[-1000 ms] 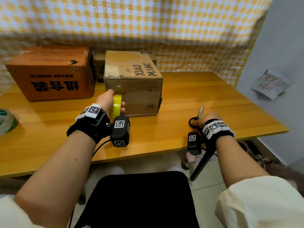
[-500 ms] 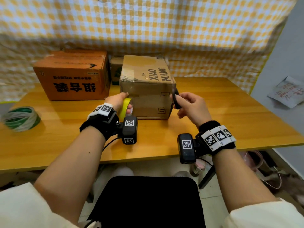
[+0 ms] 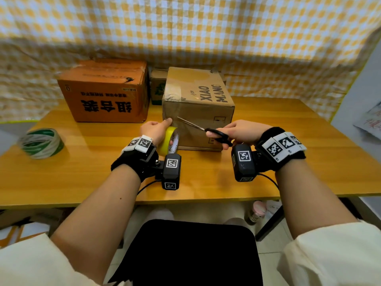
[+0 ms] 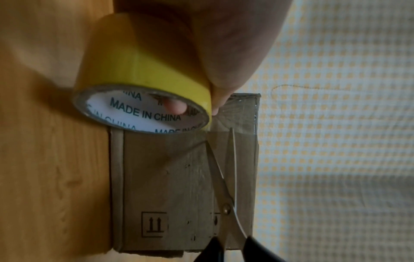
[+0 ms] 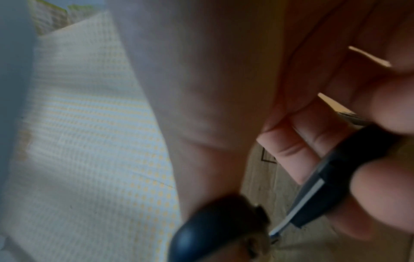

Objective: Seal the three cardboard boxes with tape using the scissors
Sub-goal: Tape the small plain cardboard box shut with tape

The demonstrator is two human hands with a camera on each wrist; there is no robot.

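A brown box [image 3: 201, 112] marked XIAO MANG stands mid-table, with clear tape running over its top and down its front left. My left hand [image 3: 155, 131] grips a yellow tape roll [image 3: 169, 139] against that front face, a finger through the core [image 4: 174, 106]. My right hand [image 3: 239, 132] holds black-handled scissors [image 3: 214, 135] with the blades [image 4: 224, 170] parted around the stretched tape strip beside the roll. An orange box [image 3: 107, 91] stands at the back left. A small third box [image 3: 157, 87] shows between the two, mostly hidden.
A green-and-white tape roll [image 3: 41, 143] lies near the table's left edge. A checked cloth [image 3: 185, 34] hangs behind the wooden table [image 3: 288, 141]. My black-clad lap [image 3: 189, 252] sits below the front edge, and a table leg [image 3: 270, 221] stands at the right.
My right hand picked the scissors up from the table's front right and brought them to the box front. The blades now straddle the tape. My left hand stayed on the roll.
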